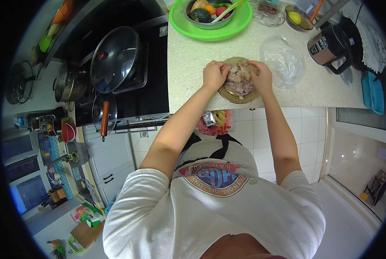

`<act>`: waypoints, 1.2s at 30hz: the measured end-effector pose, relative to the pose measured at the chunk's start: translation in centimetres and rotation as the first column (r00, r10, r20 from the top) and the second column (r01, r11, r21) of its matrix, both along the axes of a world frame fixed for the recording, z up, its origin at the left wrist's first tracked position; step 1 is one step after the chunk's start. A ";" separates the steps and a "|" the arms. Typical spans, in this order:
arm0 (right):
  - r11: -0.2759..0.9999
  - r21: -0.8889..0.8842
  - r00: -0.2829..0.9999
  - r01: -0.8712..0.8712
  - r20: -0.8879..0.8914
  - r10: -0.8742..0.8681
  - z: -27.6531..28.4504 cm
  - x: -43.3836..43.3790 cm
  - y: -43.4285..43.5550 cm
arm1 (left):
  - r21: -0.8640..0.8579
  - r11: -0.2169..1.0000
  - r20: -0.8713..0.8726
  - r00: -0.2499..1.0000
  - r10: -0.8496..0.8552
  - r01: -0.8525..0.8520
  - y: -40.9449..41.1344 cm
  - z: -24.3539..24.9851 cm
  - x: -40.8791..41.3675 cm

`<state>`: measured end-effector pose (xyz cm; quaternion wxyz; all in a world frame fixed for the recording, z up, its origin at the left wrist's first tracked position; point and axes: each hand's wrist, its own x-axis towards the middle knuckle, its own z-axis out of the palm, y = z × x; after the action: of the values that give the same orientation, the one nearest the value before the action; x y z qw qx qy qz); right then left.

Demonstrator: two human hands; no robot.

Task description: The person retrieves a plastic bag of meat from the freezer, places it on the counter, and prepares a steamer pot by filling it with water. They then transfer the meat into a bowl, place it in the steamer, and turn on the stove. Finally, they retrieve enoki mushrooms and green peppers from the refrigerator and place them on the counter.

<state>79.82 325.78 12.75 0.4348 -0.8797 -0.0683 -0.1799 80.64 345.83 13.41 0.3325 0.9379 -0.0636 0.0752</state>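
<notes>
A brownish glass bowl [238, 99] holding pale pieces of raw meat [241, 85] sits near the front edge of the counter. My left hand [215, 75] reaches over its left side, with fingers curled against the meat. From the opposite side, my right hand [262, 76] grips meat at the upper right of the bowl. Both sets of fingertips are partly hidden among the pieces. A crumpled clear plastic bag [283, 61] lies on the counter just right of my right hand.
A green basin [176, 24] holding a metal bowl of vegetables [212, 25] stands behind. To the right are an electric kettle [327, 47] and a bowl with a lemon [300, 25]. At left, a lidded wok [115, 60] occupies the black cooktop [155, 81]. Below hangs a red plastic bag [214, 129].
</notes>
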 end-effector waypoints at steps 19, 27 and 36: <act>0.844 -0.517 0.982 0.146 -0.028 -0.187 -3.2 -0.9 -7.7 | 0.155 0.958 0.039 0.968 -0.249 0.240 -1.8 -2.2 -1.7; 0.919 -0.146 0.916 0.367 0.231 -0.329 0.0 -5.9 -7.9 | -0.170 0.969 -0.122 0.979 0.161 -0.180 -0.2 -0.7 -5.4; 0.649 0.720 0.777 0.245 -0.546 0.313 -5.1 -10.2 -2.3 | -0.116 0.957 -0.259 0.938 0.230 -0.267 -1.8 -4.0 -6.6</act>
<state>69.60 323.47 7.70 0.7618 -0.6196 0.1446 0.1213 74.05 344.08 9.36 0.3948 0.9130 0.1024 0.0060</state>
